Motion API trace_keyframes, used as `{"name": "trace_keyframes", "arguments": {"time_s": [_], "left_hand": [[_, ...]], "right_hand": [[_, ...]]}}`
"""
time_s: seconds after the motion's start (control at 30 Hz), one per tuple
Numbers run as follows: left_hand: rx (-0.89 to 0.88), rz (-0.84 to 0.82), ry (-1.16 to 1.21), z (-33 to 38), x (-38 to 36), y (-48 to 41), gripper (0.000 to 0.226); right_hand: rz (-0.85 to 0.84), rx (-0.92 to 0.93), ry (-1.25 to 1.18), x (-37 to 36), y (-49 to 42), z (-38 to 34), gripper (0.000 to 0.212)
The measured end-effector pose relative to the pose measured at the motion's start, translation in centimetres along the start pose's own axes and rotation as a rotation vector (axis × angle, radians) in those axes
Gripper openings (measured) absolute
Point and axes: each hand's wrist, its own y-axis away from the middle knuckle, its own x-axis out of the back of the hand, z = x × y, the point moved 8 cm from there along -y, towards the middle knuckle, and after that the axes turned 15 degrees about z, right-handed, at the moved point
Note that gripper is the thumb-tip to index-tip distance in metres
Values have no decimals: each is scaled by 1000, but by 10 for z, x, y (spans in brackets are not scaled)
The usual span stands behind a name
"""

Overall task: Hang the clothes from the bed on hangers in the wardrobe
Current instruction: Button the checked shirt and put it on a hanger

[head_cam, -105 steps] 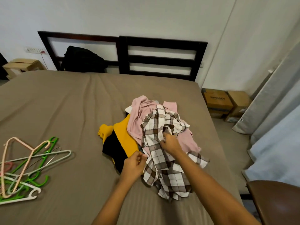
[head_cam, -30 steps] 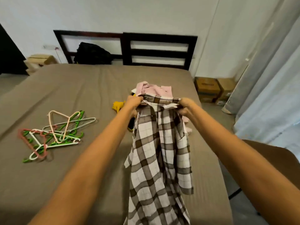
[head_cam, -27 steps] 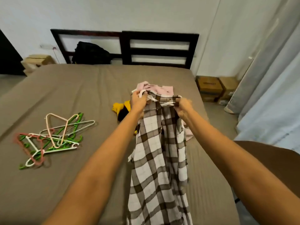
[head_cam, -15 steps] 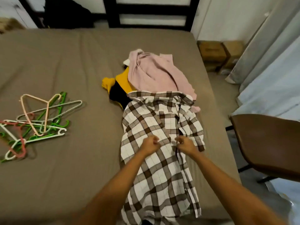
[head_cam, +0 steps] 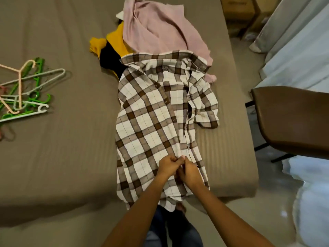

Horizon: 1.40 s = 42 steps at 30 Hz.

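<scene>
Downward, head view: brown-and-white checked button shirt [head_cam: 151, 122] is lying on the taupe bed [head_cam: 71, 157], long axis running away, collar farthest. Both the left hand [head_cam: 168, 166] and the right hand [head_cam: 189, 173] are pinching its placket near the hem; coloured plastic hangers [head_cam: 25, 90] are lying leftward.

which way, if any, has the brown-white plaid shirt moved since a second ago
Yes: the plaid shirt came down from the air onto the brown bed, collar overlapping the pink garment.

Hangers [head_cam: 23, 90] run off the left edge; pink garment [head_cam: 160, 27] cut by the top edge. Yellow-and-black garment [head_cam: 114, 49] mostly under it and the plaid shirt [head_cam: 151, 113]. Fingertips of left hand [head_cam: 168, 166] and right hand [head_cam: 189, 173] hidden where the grips meet.
</scene>
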Motion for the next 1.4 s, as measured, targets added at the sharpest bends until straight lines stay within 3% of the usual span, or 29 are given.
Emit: {"name": "trace_keyframes", "arguments": {"time_s": [0.07,0.13,0.27,0.3,0.37,0.47,0.57,0.7,0.87,0.97,1.0,1.1,1.23,1.33,1.4], "left_hand": [[22,22,44,-12,3,5,30],[50,127,100,-30,14,6,25],[110,239,248,-54,31,13,19],[128,232,354,-56,32,15,14],[170,221,503,-57,31,20,8],[257,221,651,-63,27,25,22],[263,169,707,-59,25,28,15],[236,119,733,-55,32,36,17],[171,97,707,-46,54,52,20],[98,108,651,-40,68,58,23],[75,108,626,-38,72,60,21],[4,110,583,-32,83,67,15],[-98,99,517,-17,93,74,15],[-152,106,453,-9,98,75,15],[-165,120,431,-4,101,76,21]], "right_hand": [[-129,-21,-217,-13,21,-7,38],[-172,-36,-230,-16,35,3,34],[249,-131,87,30,28,54,26],[303,-169,230,42,27,65,32],[248,-230,341,48,25,86,44],[96,-280,79,34,20,97,34],[75,-284,-137,29,22,85,5],[197,-213,-376,37,34,51,12],[221,-288,-640,38,57,24,34],[247,-165,-524,52,68,10,62],[278,-117,-437,60,71,7,63],[455,-58,-160,85,81,0,38],[565,-195,74,110,89,0,23],[526,-411,-223,108,90,10,29],[426,-692,-596,92,93,18,34]]}}
